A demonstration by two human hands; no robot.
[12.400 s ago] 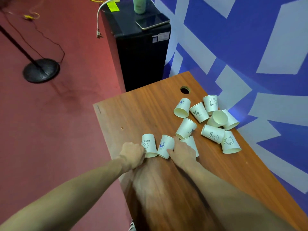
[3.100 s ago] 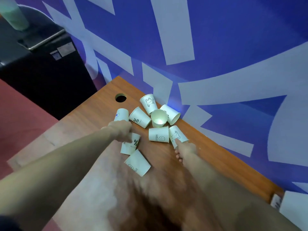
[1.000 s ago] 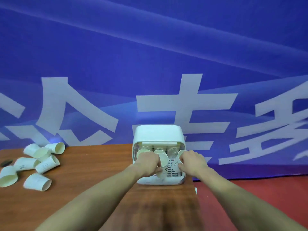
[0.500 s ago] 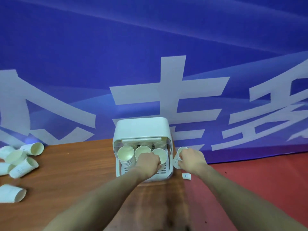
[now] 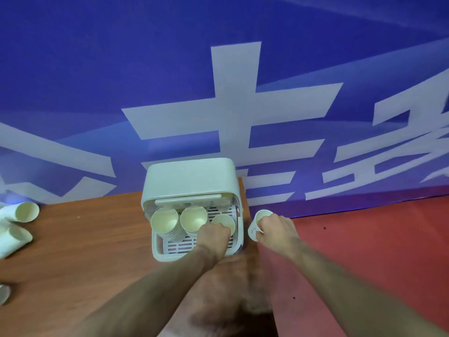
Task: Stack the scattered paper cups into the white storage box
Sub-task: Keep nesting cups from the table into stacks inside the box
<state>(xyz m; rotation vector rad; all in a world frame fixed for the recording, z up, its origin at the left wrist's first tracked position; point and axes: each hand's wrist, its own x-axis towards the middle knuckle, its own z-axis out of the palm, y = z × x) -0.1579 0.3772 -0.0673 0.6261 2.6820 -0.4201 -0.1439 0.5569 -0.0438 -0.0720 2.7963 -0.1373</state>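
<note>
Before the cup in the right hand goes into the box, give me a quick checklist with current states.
1. Right hand grips a cup: ok.
2. Box open at the front: ok.
3. Stacks upright inside: left stack and middle stack ok.
4. Left hand out of the box: not ok, it is on the right-hand cup there.
5. Held cup facing mouth up: ok.
6. Loose cups left on the table: not ok, several remain.
</note>
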